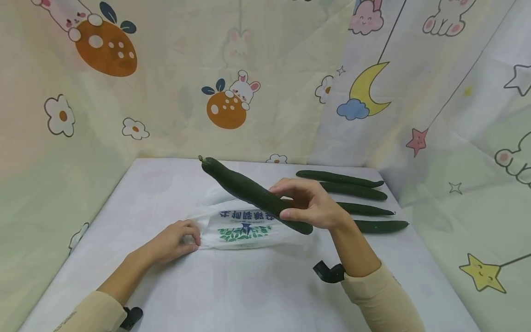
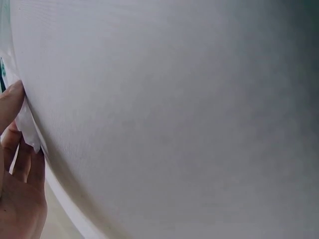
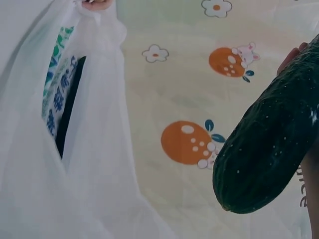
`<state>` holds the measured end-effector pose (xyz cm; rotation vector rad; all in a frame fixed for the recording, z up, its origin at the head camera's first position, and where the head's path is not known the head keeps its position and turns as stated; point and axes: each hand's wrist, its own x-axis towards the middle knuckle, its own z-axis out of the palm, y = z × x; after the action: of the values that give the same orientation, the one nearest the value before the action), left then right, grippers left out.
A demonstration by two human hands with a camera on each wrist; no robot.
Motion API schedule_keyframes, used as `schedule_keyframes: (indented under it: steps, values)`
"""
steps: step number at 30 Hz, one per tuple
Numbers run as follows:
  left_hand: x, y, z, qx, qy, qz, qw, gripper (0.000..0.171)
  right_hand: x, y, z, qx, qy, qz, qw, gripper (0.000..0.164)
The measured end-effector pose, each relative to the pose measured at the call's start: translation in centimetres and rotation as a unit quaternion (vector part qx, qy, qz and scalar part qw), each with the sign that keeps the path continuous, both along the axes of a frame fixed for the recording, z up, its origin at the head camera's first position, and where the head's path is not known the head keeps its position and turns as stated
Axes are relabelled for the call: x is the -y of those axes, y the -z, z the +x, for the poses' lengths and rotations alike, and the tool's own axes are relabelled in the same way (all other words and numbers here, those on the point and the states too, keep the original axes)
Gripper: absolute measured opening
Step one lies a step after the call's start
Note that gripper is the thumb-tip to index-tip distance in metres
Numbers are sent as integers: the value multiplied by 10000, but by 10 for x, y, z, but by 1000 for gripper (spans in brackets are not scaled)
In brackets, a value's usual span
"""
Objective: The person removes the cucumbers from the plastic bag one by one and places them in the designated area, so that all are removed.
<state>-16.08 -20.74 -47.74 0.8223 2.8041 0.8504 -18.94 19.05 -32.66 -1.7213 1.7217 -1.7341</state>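
A dark green cucumber is gripped near its lower end between the thumb and fingers of my right hand. It slants up to the left above the bag, stem end highest; its blunt end fills the right side of the right wrist view. A white plastic bag with blue lettering and a green leaf print lies flat on the table. My left hand pinches the bag's left end, the thin film showing between thumb and fingers in the left wrist view. A dark strip shows at the bag in the right wrist view; I cannot tell what it is.
Several more cucumbers lie roughly side by side at the right of the white table. Cloth walls with cartoon prints enclose the table's back and sides. Black straps sit at the wrists.
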Motion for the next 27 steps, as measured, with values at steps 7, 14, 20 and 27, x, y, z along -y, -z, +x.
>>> schedule_keyframes:
  steps: [7, 14, 20, 27]
  values:
    - [0, 0, -1, -140, 86, 46, 9999, 9, -38, 12, 3, 83, 277, -58, 9996, 50]
    - [2, 5, 0, -225, 100, 65, 9997, 15, -80, 27, 9, 48, 781, 137, 9968, 59]
    - [1, 5, -1, -226, 69, 114, 9997, 14, -116, 38, 11, 33, 1247, 401, 9914, 60]
    - [2, 3, 1, -279, 91, 94, 9995, 17, -157, 54, 14, 85, 1775, 638, 9820, 58]
